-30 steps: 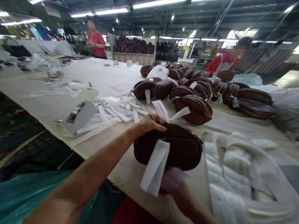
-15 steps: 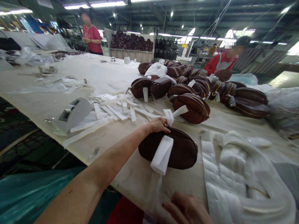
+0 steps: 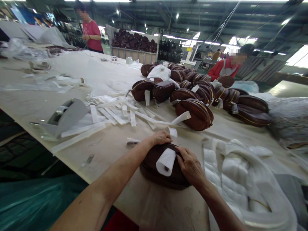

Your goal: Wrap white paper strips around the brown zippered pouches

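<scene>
A dark brown oval bag [image 3: 150,166] lies on the table in front of me, with a rolled white foam strip [image 3: 166,162] against its upper face. My left hand [image 3: 161,137] is closed on the bag's far edge, beside a short white strip [image 3: 173,132]. On the bag's right side rests my right hand [image 3: 191,163], its fingers bent over the edge and holding it. The undersides of both hands' fingers are hidden.
Loose white strips [image 3: 115,115] and a grey tape dispenser [image 3: 64,117] lie at left. Many brown bags [image 3: 194,114] are heaped beyond. White padded wrapping [image 3: 231,179] lies at right. Two people [image 3: 92,35] stand across the table.
My right hand has come up from the lower edge onto the bag. The bag has shifted slightly nearer and turned, and the clear film hanging below the roll no longer shows.
</scene>
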Tool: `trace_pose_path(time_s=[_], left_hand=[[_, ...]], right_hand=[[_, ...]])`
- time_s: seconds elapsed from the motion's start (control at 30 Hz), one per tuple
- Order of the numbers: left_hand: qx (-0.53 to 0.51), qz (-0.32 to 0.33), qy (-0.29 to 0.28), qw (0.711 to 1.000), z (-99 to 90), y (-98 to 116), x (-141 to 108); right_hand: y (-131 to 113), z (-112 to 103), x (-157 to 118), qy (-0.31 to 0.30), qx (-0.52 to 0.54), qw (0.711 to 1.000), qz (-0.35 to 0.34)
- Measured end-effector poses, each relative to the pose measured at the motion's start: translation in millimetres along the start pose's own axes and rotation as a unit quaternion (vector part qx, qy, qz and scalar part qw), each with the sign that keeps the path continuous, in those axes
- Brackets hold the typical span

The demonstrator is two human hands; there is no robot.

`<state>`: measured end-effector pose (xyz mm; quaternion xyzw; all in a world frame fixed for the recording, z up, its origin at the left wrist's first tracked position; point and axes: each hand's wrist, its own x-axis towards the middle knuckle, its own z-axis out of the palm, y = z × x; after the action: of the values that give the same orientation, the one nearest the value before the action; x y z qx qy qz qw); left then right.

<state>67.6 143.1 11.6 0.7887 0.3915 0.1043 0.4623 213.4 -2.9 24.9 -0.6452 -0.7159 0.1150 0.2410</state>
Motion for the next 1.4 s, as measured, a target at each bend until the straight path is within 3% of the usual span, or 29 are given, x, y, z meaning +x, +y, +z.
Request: trace_pose_path(time_s=[0.13, 0.3, 0.47, 0.63, 0.97, 1.1, 1.17, 1.27, 1.4], left_hand=[[-0.009, -0.009, 0.042, 0.999, 1.1, -3, 6], [-0.028, 0.03, 0.077, 0.996, 3.4, 4, 3], [-0.013, 0.083, 0.106, 0.991, -1.7, 15, -8], [0.047, 0.149, 0.089, 0.984, -8.4, 26, -33], [0.203, 0.217, 0.072, 0.952, 14.7, 31, -96], [0.283, 0.309, 0.097, 0.903, 21.6, 25, -106], [0.303, 0.349, 0.088, 0.882, 21.9, 23, -112], [0.304, 0.37, 0.035, 0.877, 16.7, 25, -123], [0.285, 0.355, -0.047, 0.889, 3.7, 31, -135]], right_hand=[[0, -3, -2, -0.021, 0.008, 1.0, -0.015], [-1, -9, -1, -0.022, 0.021, 0.998, -0.047], [-8, -17, -7, 0.0, 0.065, 0.981, -0.183], [-15, -18, -8, 0.025, 0.043, 0.956, -0.289], [-14, -15, -12, 0.087, 0.009, 0.951, -0.296], [-16, -15, -15, 0.093, 0.014, 0.952, -0.291], [-16, -14, -15, 0.084, 0.021, 0.953, -0.29], [-13, -18, -15, 0.054, 0.039, 0.953, -0.296], [-10, -33, -15, -0.06, 0.046, 0.953, -0.295]])
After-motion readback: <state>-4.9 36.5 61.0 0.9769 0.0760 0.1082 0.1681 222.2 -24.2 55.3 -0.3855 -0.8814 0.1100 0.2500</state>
